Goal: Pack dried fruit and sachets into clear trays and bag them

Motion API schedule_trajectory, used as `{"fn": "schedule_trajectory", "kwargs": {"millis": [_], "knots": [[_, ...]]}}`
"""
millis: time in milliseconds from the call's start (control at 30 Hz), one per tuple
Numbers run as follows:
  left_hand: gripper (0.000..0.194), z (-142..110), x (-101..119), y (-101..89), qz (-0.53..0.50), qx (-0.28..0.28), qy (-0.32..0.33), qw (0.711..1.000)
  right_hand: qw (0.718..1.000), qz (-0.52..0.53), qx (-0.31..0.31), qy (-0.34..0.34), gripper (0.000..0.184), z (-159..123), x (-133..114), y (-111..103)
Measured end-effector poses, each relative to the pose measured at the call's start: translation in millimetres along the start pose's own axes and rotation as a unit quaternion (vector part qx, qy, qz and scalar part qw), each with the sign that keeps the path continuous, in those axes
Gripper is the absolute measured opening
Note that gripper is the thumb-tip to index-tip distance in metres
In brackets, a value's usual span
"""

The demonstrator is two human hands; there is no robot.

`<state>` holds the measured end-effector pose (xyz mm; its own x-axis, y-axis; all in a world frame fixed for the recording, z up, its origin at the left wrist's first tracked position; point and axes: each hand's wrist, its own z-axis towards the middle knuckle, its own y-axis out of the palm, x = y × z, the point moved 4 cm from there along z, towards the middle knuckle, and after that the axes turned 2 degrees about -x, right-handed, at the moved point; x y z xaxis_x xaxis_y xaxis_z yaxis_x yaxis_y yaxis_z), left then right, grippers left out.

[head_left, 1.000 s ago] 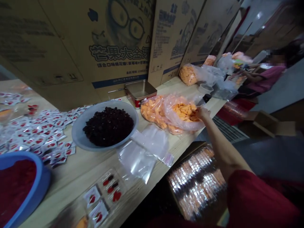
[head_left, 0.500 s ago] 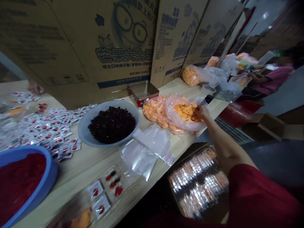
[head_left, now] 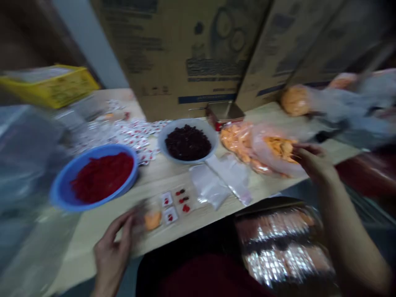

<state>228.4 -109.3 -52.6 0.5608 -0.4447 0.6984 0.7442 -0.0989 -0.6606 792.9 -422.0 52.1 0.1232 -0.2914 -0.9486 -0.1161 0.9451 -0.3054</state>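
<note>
My left hand [head_left: 113, 247] is at the near edge of the table, its thumb and fingers closed on the left end of a clear plastic tray [head_left: 194, 194]. The tray holds an orange piece [head_left: 152, 220], two small white sachets [head_left: 170, 215] and several red and dark pieces [head_left: 183, 199]. Over at the right, my right hand [head_left: 314, 161] is at the mouth of an open clear bag [head_left: 260, 144] of orange candy pieces [head_left: 278, 147]. Its fingers are pinched, with an orange piece at the tips, though blur softens the detail.
A blue basin [head_left: 57, 192] holds red pieces; a pale bowl [head_left: 162, 142] holds dark ones. Flat clear bags [head_left: 210, 185] lie before the bowl. Scattered sachets [head_left: 136, 132], a metal tin [head_left: 224, 113] and tall cardboard boxes [head_left: 173, 74] stand behind. Below the table is a box of wrapped packs [head_left: 284, 255].
The view has swung left, bringing the blue basin and a yellow crate into sight. My left hand now shows at the tray. My right hand stays by the orange bag, slightly drawn back.
</note>
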Motion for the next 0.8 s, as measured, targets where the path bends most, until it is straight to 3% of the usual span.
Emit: {"fn": "schedule_trajectory", "kwargs": {"millis": [67, 133, 267, 333, 400, 467, 600, 800], "knots": [[0.029, -1, 17, -2.5, -0.050, -0.021, -0.040, 0.998, 0.993, 0.093, -0.073, 0.019, 0.018, -42, 5, 40], [0.030, 6, 31, 0.5, -0.107, -0.057, -0.065, 0.990, 0.970, 0.153, -0.178, 0.054, 0.025, -98, 13, 100], [0.031, 25, 37, 8.5, -0.184, -0.106, -0.082, 0.974, 0.865, 0.208, -0.435, 0.140, 0.026, -244, 15, 237], [0.036, 29, 35, 14.3, -0.210, -0.150, -0.082, 0.963, 0.820, 0.233, -0.503, 0.146, 0.024, -300, 8, 289], [0.041, 28, 28, 21.0, -0.244, -0.191, -0.095, 0.946, 0.800, 0.248, -0.528, 0.144, 0.023, -332, 4, 324], [0.044, 25, 17, 27.9, -0.294, -0.213, -0.125, 0.923, 0.801, 0.259, -0.521, 0.143, 0.021, -344, 6, 342], [0.047, 20, -1, 36.8, -0.352, -0.199, -0.171, 0.898, 0.810, 0.250, -0.513, 0.134, 0.020, -348, 20, 349], [0.023, 28, -4, 34.0, -0.165, -0.208, -0.103, 0.959, 0.850, 0.153, -0.504, 0.003, 0.020, -338, 25, 341]]}}
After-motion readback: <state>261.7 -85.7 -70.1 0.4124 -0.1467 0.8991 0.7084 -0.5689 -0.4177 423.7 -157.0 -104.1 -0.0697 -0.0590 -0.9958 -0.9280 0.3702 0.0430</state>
